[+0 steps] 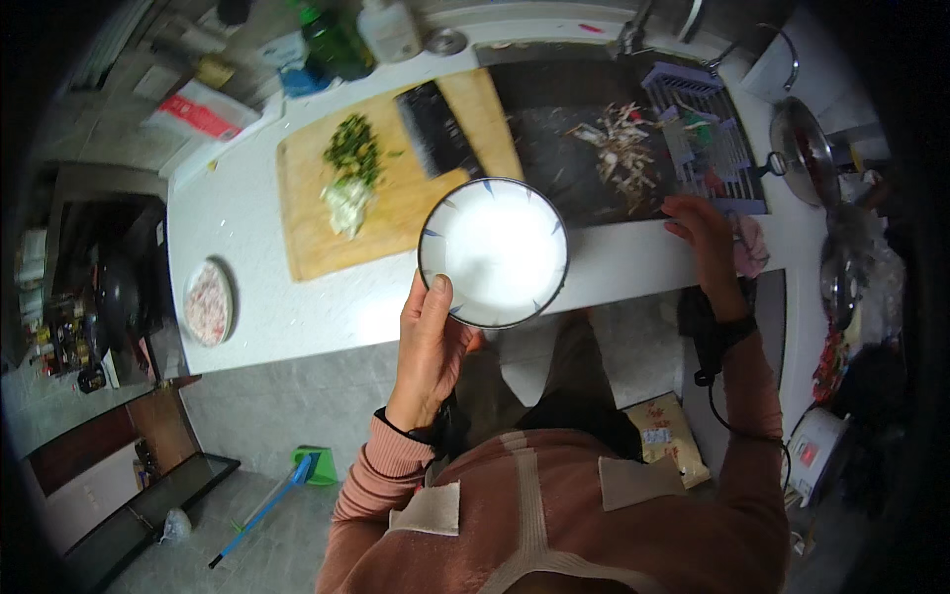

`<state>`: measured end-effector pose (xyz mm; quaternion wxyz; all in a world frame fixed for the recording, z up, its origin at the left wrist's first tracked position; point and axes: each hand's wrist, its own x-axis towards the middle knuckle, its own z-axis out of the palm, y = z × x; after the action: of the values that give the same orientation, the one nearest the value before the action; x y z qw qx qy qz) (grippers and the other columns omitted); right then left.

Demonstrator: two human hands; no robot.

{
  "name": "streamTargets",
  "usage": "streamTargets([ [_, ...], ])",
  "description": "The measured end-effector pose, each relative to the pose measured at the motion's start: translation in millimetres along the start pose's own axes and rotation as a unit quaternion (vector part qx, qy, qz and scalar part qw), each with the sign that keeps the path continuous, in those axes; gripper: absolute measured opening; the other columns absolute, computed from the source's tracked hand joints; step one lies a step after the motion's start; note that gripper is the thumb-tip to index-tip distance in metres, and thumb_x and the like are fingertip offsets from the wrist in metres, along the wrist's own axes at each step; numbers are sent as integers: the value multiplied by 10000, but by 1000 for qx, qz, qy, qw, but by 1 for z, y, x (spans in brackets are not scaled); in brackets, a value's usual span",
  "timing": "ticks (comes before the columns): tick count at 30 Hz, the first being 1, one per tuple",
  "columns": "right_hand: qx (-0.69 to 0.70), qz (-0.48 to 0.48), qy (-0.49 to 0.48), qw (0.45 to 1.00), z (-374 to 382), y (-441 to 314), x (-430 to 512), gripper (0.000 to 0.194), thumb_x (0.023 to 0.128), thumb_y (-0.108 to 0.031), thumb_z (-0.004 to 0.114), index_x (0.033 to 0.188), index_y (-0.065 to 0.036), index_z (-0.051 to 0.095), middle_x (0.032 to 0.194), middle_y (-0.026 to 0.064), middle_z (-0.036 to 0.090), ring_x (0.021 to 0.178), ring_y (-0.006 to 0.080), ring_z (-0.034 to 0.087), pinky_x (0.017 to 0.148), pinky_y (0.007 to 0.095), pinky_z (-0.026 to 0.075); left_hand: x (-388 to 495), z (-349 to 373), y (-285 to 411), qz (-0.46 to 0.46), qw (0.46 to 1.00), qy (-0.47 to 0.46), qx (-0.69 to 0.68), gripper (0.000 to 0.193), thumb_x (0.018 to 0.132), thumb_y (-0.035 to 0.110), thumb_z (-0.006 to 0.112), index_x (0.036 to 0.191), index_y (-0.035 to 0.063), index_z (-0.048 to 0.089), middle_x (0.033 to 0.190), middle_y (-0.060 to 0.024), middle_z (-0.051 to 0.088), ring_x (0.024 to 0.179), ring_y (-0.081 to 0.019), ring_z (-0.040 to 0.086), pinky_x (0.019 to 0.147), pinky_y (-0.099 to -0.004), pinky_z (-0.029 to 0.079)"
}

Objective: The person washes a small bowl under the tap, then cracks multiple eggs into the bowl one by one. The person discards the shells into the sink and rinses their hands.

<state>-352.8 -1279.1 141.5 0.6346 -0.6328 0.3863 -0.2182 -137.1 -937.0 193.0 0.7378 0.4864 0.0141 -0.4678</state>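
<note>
A white bowl (499, 249) with a dark rim and blue marks inside is in my left hand (432, 341), the thumb over its near edge. I see nothing inside the bowl. Just beyond it lies a wooden cutting board (312, 252) with chopped greens (352, 152), a pale chopped heap (347, 206) and a black-bladed cleaver (436, 128). My right hand (701, 230) hovers, fingers curled but apart and holding nothing, near the front edge of the dark sink (549, 178). Root-like scraps (623, 152) lie in the sink.
A plate of minced meat (209, 303) sits at the counter's left end. A purple rack (705, 141) spans the sink's right side, with a pink cloth (748, 243) nearby. A green bottle (334, 44) and a white pump bottle (389, 31) stand behind the board. A pan (803, 152) is at right.
</note>
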Motion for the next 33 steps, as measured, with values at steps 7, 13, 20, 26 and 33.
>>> streamTargets([
  [7,-6,47,-27,999,84,5,-72,271,1032,-194,562,1206,-30,689,1225,98,696,1170,221,665,1006,388,527,-52,-142,19,27,995,66,-74,485,1067,346,585,1458,78,483,1309,-82,633,1092,-206,693,845,-332,639],
  [13,-20,73,-45,996,131,12,-108,280,1059,-217,528,1191,-32,693,1165,76,719,1118,207,689,993,368,537,-55,-239,29,69,989,127,-34,447,1066,323,592,1451,112,505,1328,-74,627,1129,-198,674,887,-358,624],
  [20,-81,65,-39,994,181,17,-158,238,1059,-176,541,1163,-37,705,1124,71,728,1052,189,703,957,341,547,-46,-303,53,90,978,180,53,395,1053,310,617,1399,123,583,1226,-57,676,1022,-167,696,831,-344,633],
  [26,-29,72,22,997,211,46,-220,205,1050,-148,559,1105,-27,715,1062,69,733,981,171,703,933,339,553,-38,-328,71,77,977,173,97,408,1046,303,624,1395,94,591,1131,-54,706,944,-127,697,747,-291,642],
  [33,-5,175,72,982,247,86,-318,198,1041,-168,595,1096,-18,711,1023,65,740,934,161,702,888,313,552,-49,-348,76,54,985,120,109,481,1053,346,611,1400,17,557,1141,-73,667,1005,-146,663,845,-312,623],
])
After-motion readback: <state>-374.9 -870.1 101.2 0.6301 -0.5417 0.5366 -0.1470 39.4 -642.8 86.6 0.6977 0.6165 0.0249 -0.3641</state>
